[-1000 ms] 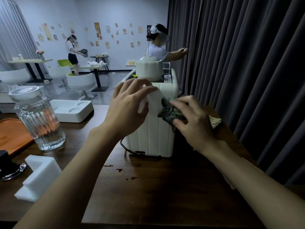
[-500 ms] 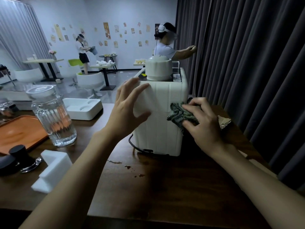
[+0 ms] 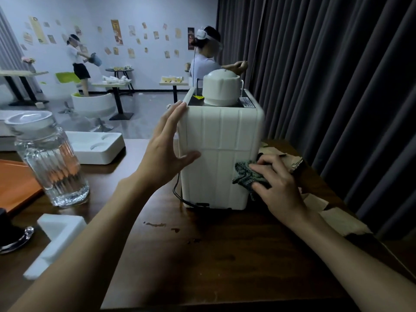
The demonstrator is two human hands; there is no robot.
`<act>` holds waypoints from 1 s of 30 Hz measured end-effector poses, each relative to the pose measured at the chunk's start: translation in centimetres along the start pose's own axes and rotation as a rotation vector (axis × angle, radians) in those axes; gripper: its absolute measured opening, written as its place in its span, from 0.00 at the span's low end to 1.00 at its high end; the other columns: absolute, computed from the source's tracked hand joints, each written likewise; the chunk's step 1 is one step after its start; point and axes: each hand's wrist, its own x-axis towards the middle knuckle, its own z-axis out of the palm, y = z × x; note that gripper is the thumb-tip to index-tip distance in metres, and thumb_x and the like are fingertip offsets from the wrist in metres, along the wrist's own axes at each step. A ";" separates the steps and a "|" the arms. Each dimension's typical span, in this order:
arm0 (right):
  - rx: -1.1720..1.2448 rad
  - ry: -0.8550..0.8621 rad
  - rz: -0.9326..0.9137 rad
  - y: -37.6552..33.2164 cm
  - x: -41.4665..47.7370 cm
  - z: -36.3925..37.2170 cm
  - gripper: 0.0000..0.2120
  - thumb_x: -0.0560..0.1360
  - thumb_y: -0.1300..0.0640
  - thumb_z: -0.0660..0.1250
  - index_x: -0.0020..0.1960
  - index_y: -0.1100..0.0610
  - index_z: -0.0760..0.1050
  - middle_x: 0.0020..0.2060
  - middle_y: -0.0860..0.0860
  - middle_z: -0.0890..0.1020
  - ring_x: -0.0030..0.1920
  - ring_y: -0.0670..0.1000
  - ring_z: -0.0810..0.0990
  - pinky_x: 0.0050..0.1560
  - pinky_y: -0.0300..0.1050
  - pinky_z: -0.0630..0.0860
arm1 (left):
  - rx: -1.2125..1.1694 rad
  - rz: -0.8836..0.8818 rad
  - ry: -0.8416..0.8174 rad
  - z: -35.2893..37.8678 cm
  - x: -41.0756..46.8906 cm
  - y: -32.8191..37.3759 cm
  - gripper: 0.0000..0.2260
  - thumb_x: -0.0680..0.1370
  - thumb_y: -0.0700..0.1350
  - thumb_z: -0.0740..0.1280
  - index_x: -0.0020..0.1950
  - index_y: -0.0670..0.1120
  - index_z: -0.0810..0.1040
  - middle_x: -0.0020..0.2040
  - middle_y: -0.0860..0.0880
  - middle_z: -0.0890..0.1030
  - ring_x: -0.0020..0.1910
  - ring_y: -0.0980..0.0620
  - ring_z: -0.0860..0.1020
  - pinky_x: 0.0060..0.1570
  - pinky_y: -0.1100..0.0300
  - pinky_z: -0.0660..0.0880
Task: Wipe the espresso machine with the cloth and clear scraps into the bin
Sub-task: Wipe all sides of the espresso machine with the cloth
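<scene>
The white espresso machine [image 3: 219,152] stands on the dark wooden table [image 3: 220,262], its ribbed back panel facing me. My left hand [image 3: 165,152] lies flat with straight fingers against the machine's left edge, thumb on the back panel. My right hand [image 3: 275,185] grips a bunched green-grey cloth [image 3: 245,175] and presses it on the lower right of the back panel. Small brown scraps [image 3: 157,224] lie on the table in front of the machine. No bin is in view.
A ribbed glass jar [image 3: 48,161] stands at the left beside an orange tray [image 3: 13,183]. White foam pieces [image 3: 57,235] and a white foam tray [image 3: 96,147] lie on the table. Brown paper [image 3: 290,162] lies right of the machine, near dark curtains [image 3: 337,86]. Two people stand behind.
My right hand has slid the cloth down the back panel toward the lower right corner. My left hand moved from the panel's front to its left edge.
</scene>
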 end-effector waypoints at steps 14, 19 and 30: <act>0.068 -0.209 0.300 -2.3 -4.0 2.0 0.16 0.71 0.66 0.72 0.58 0.63 0.79 0.51 0.48 0.72 0.52 0.46 0.74 0.52 0.22 0.64 | -0.317 -0.194 -0.039 0.0 -1.5 -2.1 0.49 0.70 0.41 0.78 0.79 0.59 0.48 0.78 0.53 0.59 0.76 0.56 0.61 0.72 0.45 0.66; 0.021 0.014 0.087 -8.3 2.7 0.3 0.17 0.69 0.67 0.73 0.57 0.64 0.78 0.53 0.57 0.76 0.53 0.46 0.72 0.55 0.20 0.64 | -0.476 -0.187 -0.099 -2.3 -0.9 -1.9 0.27 0.80 0.43 0.63 0.77 0.56 0.61 0.71 0.60 0.68 0.67 0.68 0.69 0.62 0.67 0.72; -0.178 0.045 0.007 -13.1 8.4 4.0 0.15 0.71 0.65 0.72 0.57 0.61 0.79 0.49 0.56 0.75 0.46 0.57 0.79 0.42 0.49 0.80 | -0.630 -0.248 -0.187 -4.5 2.1 -2.4 0.29 0.80 0.61 0.40 0.75 0.56 0.68 0.72 0.56 0.73 0.72 0.62 0.68 0.72 0.48 0.64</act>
